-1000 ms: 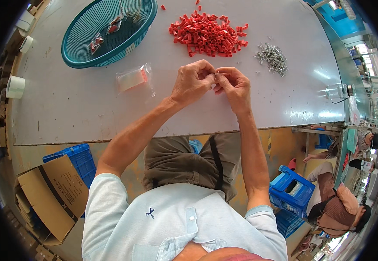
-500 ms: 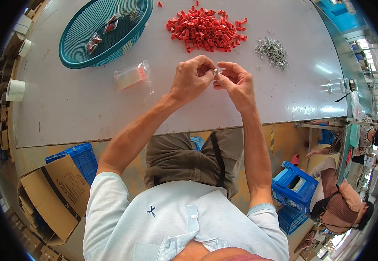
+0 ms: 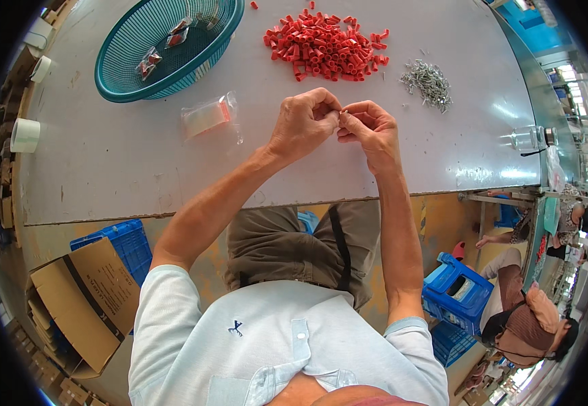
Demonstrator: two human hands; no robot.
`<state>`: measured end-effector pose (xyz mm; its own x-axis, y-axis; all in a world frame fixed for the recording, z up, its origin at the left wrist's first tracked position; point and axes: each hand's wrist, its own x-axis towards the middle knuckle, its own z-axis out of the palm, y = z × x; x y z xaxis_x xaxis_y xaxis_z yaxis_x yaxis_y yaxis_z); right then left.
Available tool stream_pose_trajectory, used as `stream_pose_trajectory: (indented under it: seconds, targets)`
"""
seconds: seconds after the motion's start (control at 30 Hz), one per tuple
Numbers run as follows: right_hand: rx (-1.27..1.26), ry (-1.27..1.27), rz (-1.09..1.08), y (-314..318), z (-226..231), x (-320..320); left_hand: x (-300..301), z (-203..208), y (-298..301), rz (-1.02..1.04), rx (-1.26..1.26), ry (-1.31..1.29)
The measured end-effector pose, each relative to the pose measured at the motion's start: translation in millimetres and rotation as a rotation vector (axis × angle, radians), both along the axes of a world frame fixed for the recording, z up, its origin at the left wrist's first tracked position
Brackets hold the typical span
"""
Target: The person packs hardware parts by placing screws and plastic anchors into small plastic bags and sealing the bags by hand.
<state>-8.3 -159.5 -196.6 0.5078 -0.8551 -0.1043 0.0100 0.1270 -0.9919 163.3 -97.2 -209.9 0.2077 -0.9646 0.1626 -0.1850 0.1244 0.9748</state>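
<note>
Fingertip to fingertip above the table, my left hand (image 3: 305, 122) and my right hand (image 3: 373, 132) are both closed in a pinch. Whatever they hold is tiny and mostly covered by the fingers, so I cannot make out its kind. Beyond them lies a heap of short red plastic caps (image 3: 328, 47). A smaller pile of silvery screw-like pieces (image 3: 429, 84) is to the right of the heap. Left of my left hand is a stack of clear plastic bags (image 3: 207, 120) with a red strip. The teal mesh basket (image 3: 114, 95) at the far left holds a few small filled packets (image 3: 148, 63).
The grey table (image 3: 104, 176) ends at an edge just before my lap. A clear bottle (image 3: 525, 138) lies near its right side, a tape roll (image 3: 25, 135) at its left. Below are a cardboard box (image 3: 91, 298) and a blue stool (image 3: 458, 291). A co-worker (image 3: 527, 331) sits at right.
My fingers have closed further round the small piece, so the silvery bit that showed between them is now mostly hidden. The view has shifted slightly; the piles and basket stay put.
</note>
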Motion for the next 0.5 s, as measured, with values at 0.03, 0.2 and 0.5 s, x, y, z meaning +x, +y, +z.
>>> stream_pose_trajectory:
  seconds: [0.03, 0.2, 0.5]
  targets:
    - [-0.001, 0.0, 0.0, 1.3, -0.5, 0.4, 0.2, -0.9, -0.8, -0.014, 0.033, 0.075]
    - [-0.68, 0.324, -0.164, 14.0, 2.6, 9.6, 2.5, 0.1, -1.5, -0.048, 0.103, 0.29]
    - [-0.116, 0.063, -0.06, 8.4, 11.7, 0.7, 2.5, -0.8, -2.2, -0.033, 0.079, 0.183]
